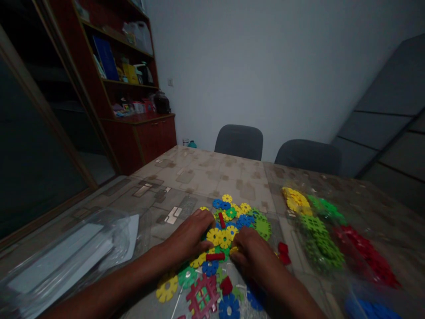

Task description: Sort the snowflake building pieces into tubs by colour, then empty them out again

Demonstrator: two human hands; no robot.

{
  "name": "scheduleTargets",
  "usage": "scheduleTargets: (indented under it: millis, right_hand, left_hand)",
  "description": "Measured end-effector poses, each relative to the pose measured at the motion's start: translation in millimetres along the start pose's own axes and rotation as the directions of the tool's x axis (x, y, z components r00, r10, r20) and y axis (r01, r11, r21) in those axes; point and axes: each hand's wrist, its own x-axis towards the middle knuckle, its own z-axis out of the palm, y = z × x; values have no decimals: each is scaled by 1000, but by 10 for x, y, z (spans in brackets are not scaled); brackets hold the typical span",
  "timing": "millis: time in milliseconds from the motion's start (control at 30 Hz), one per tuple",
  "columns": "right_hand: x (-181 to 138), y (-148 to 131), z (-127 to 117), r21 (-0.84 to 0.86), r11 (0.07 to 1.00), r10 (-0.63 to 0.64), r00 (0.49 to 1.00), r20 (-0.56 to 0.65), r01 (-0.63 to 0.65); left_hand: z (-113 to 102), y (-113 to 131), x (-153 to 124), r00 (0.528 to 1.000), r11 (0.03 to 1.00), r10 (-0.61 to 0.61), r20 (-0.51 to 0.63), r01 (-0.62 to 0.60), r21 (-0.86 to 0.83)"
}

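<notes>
The yellow flower-shaped plastic pieces (pixel 220 237) sit near, in the middle, between the left hand (pixel 197 228) and right hand (pixel 251 249). Both hands curl; I can't tell if either grips one. They look light, stiff and smooth, best pinched by their bumpy edges.

Beyond your fingers (pixel 208 218), two grey chair backs (pixel 239 141) rise at the far edge of the patterned table (pixel 206 170), before a plain, pale wall (pixel 282 66) in dim light. Far to the left of your fingers stands a red-brown cabinet (pixel 156 137) with laden open shelves, near a dark, wood-framed panel (pixel 29 164); well off to their right, grey panels (pixel 388 88) crossed by dark lines slant beside you.
</notes>
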Motion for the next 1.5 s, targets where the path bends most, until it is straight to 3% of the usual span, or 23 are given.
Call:
scheduleTargets:
  millis: [267,533,733,867,967,1167,1500]
  right_hand:
    - [203,55,-27,47,999,16,994,-106,-11]
    - [192,133,91,124,991,68,984,-165,-47]
    - [207,251,-2,283,959,50,988,-146,-7]
    - [208,190,-45,341,939,-4,992,-127,48]
    - [183,110,31,330,941,-38,992,-119,75]
    - [116,9,182,219,971,-71,989,-128,98]
    - [234,206,-59,171,983,-43,993,-106,61]
  left_hand:
    - [-123,-31,49,996,997,-83,20,83,-3]
    - [-243,-65,67,992,992,-127,17,127,21]
    - [-301,-88,47,992,993,-114,57,112,40]
    - [-269,-156,-10,983,992,-115,145,107,65]
    - [-246,-159,-38,976,987,-139,169,124,98]
    - [-243,-54,-11,976,968,-198,86,181,175]
    - [-107,-28,-8,975,967,-221,30,215,136]
